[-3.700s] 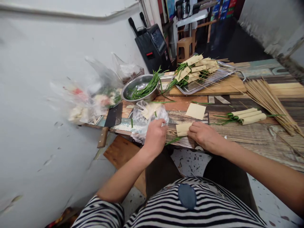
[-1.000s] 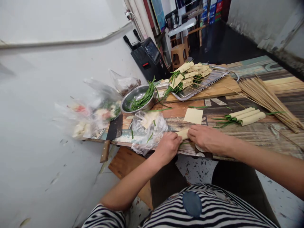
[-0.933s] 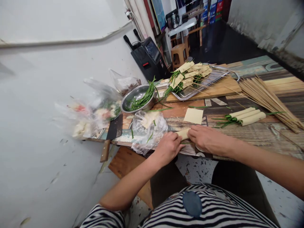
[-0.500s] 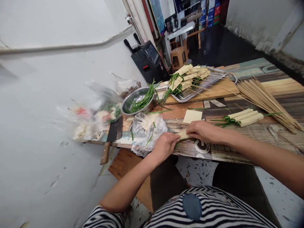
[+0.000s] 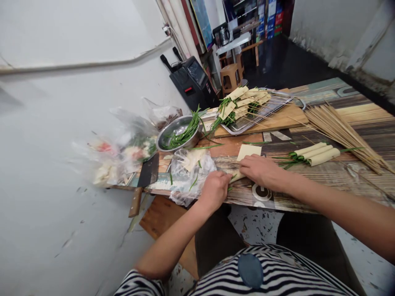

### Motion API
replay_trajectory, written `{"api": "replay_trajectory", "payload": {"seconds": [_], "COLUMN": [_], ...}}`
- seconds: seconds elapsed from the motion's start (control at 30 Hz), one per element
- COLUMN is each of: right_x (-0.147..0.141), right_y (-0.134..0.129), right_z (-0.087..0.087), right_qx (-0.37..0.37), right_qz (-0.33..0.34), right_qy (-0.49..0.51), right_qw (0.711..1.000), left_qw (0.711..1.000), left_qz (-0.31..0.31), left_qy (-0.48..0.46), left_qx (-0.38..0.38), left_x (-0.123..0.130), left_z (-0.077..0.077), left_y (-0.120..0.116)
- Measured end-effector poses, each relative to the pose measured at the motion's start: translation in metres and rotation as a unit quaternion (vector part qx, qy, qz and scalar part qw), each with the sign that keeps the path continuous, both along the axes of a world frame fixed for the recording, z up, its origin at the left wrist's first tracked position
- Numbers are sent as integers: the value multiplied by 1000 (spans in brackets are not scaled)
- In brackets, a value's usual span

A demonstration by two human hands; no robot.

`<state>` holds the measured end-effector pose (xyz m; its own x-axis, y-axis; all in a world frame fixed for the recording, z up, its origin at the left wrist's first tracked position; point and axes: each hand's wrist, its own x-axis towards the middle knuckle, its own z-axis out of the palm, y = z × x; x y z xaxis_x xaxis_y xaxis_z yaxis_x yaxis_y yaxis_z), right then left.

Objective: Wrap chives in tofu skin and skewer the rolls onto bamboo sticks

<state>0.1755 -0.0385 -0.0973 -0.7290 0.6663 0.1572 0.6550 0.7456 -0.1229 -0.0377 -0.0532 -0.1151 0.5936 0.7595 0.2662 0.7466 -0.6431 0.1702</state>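
Near the table's front edge, my left hand (image 5: 215,188) is closed on the left end of a pale tofu-skin roll (image 5: 237,175) with green bits of chive showing at it. The fingers of my right hand (image 5: 256,167) are closed on the roll's right end, hiding it. A flat square sheet (image 5: 249,152) lies just beyond my right hand. Several finished rolls (image 5: 317,153) with chives sticking out lie side by side to the right. A crumpled plastic bag (image 5: 193,170) with pale sheets sits left of my left hand.
Behind are a metal bowl of chives (image 5: 182,132) and a metal tray (image 5: 279,102) of skewered rolls on a wooden board (image 5: 294,117). Bamboo skewers (image 5: 342,133) lie at right. A cleaver (image 5: 148,172) overhangs the table's left edge near filled plastic bags (image 5: 106,164).
Both hands keep hold of the roll; my left hand has turned slightly and its fingers are more curled. The whole view has shifted a little.
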Motion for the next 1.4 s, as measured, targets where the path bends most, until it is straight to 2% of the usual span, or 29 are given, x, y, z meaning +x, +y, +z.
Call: {"api": "replay_trajectory", "payload": {"seconds": [0.07, 0.17, 0.3, 0.4, 0.47, 0.57, 0.67, 0.73, 0.83, 0.9, 1.1, 1.2, 1.3, 1.37, 1.4], "right_x": [-2, -5, -7, -10, -12, -13, -14, -14, -13, -13, -20, -19, 5, 36, 56], "right_y": [-7, -12, -7, -2, 1, 2, 3, 3, 3, 1, -10, -16, -34, -54, -66], "right_z": [-5, -7, -3, 0, 1, 0, 2, 6, 11, 12, -1, 0, 10, 17, 18], "right_qx": [62, 84, 58, 28, 21, 18, 11, 2, -16, -30, 21, 24, 51, 91, 109], "right_qz": [17, 18, 0, -7, -6, -4, -5, -6, -6, -9, -77, -95, -138, -222, -294], "right_qy": [-17, -47, -60, -79, -86, -84, -80, -78, -83, -89, -72, -65, -29, 7, 14], "right_qw": [998, 995, 997, 996, 996, 996, 997, 997, 996, 996, 994, 993, 989, 971, 950], "left_qw": [999, 996, 993, 989, 984, 971, 966, 975, 993, 998, 996, 995, 993, 992, 993], "left_qz": [4, 9, 24, 50, 85, 132, 122, 91, 18, -6, 15, 11, -6, -23, -30], "left_qy": [34, 62, 80, 103, 114, 95, 56, 30, 13, 22, 80, 94, 107, 108, 99], "left_qx": [32, 62, 83, 96, 110, 173, 219, 201, 113, 61, 35, 43, 59, 57, 50], "left_x": [1, 2, 1, -11, -23, -37, -31, -16, 9, 22, 34, 35, 33, 32, 32], "left_z": [-1, -1, -5, -5, -1, 11, 18, 16, 7, 3, 11, 10, 5, 4, 4], "left_y": [-1, -2, 0, 0, -2, -9, -16, -17, -10, -3, 8, 11, 14, 15, 15]}}
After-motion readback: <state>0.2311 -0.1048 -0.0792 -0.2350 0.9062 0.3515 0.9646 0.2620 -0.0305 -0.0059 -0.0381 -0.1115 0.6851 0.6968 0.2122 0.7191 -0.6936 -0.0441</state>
